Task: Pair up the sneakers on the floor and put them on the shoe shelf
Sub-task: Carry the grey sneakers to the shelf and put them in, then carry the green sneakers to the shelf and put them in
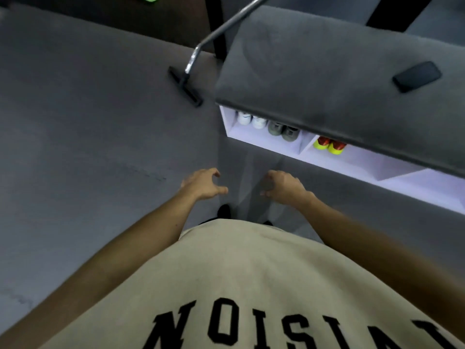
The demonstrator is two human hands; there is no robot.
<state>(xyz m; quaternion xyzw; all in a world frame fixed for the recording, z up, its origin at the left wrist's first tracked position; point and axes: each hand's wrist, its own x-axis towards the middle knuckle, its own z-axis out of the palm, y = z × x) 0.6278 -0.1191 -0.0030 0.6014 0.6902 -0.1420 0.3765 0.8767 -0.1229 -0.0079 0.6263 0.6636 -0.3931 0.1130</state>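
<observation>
Both hands hang empty over the grey carpet (88,122), side by side with a gap between them. The left hand (202,183) has its fingers loosely curled, thumb pointing toward the other hand; the right hand (283,186) is curled more tightly, knuckles up, holding nothing. Just below them, the dark toes of the person's shoes (224,210) show past the hem of a beige shirt (239,273).

Ahead and to the right of the right hand runs the white shelf (352,162) under a grey cushioned top (314,79). Three pairs stand in it — white sneakers (250,119) nearest the shelf's left end, grey sneakers (283,129) just beside them in the same compartment, and yellow-and-red sneakers (329,145) past a divider. Each pair sits side by side, long axes running into the shelf, rounded ends facing out toward the hands; toe or heel I cannot tell.

A dark phone (416,76) lies on the top, further right. Ahead of the left hand, a vacuum head (185,86) on a metal tube (226,28) rests on the carpet beside the shelf's corner.
</observation>
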